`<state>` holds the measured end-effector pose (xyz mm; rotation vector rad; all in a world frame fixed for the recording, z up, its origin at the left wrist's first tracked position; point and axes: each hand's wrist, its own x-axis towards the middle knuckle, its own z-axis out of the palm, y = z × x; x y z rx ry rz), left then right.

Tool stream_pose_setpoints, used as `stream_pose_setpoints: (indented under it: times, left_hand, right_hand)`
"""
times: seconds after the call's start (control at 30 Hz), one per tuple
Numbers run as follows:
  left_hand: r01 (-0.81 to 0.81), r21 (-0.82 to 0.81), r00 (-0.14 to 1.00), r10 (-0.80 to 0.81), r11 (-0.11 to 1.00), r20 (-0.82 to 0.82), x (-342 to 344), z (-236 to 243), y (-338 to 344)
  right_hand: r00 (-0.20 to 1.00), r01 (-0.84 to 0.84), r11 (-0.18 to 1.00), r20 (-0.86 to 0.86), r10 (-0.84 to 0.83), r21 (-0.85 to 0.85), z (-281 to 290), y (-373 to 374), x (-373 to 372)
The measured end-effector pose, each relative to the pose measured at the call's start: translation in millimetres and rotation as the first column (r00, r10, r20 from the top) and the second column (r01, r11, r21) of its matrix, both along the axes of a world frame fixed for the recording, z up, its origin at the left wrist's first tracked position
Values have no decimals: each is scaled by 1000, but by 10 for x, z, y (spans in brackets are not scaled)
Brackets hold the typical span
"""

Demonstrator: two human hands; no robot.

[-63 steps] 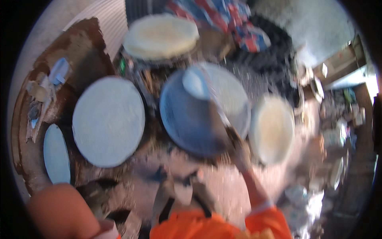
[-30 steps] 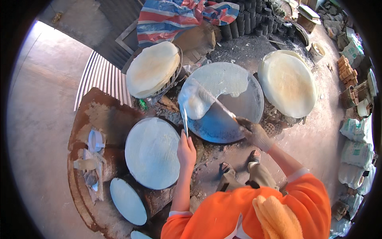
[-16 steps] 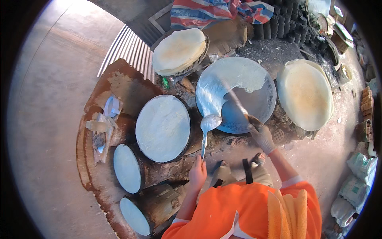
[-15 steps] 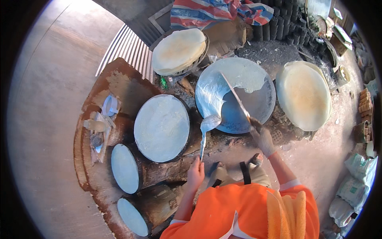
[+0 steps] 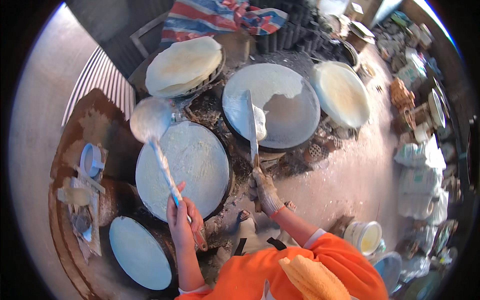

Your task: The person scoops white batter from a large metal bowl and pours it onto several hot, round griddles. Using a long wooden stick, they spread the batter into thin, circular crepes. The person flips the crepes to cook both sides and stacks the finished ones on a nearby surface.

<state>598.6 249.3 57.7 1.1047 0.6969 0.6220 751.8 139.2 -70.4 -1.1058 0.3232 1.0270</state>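
My left hand (image 5: 184, 220) is closed round the handle of a metal ladle (image 5: 150, 120), its bowl raised over the left griddle's far edge. My gloved right hand (image 5: 263, 190) grips a long flat scraper (image 5: 251, 120). The blade rests on a round griddle (image 5: 295, 112), with a soft white lump of batter (image 5: 259, 123) against its right side. Pale batter coats much of that griddle, leaving a darker patch right of centre. On a second griddle (image 5: 185, 162) before my left hand lies a whitish sheet. A brown-ended handle (image 5: 200, 240) shows beneath my left hand; what it belongs to is unclear.
Stacks of thin round flatbreads stand on a wire rack (image 5: 185, 65) and right of the griddle (image 5: 342, 95). Another pale-covered griddle (image 5: 140, 252) is at lower left. A white bucket (image 5: 364, 237) and white sacks (image 5: 420, 185) are at right. Dark briquettes (image 5: 287, 40) stand behind.
The ladle has lifted off the griddle and swung left, bowl up. My right hand has moved left, and the scraper now stands more upright beside a white lump. The whole view has shifted.
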Motion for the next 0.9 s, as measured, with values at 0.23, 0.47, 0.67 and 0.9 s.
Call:
stream_pose_setpoints:
  times: [0.23,0.47,0.67,0.9]
  left_hand:
    - [-29,-42,999,28,999,-31,-688,0,-331]
    - [-187,-141,982,181,972,-52,-1438,95,-738]
    - [-123,-203,992,124,971,-5,-1396,142,-708]
    - [44,-268,998,-30,962,55,-720,-181,-526]
  right_hand:
    - [967,-3,980,249,53,-197,-206,401,-88]
    - [974,75,991,207,-96,109,-329,-550,-303]
    - [987,140,924,26,-160,355,-170,-587,-163]
    - [994,-55,990,89,67,-128,-443,-526,-200]
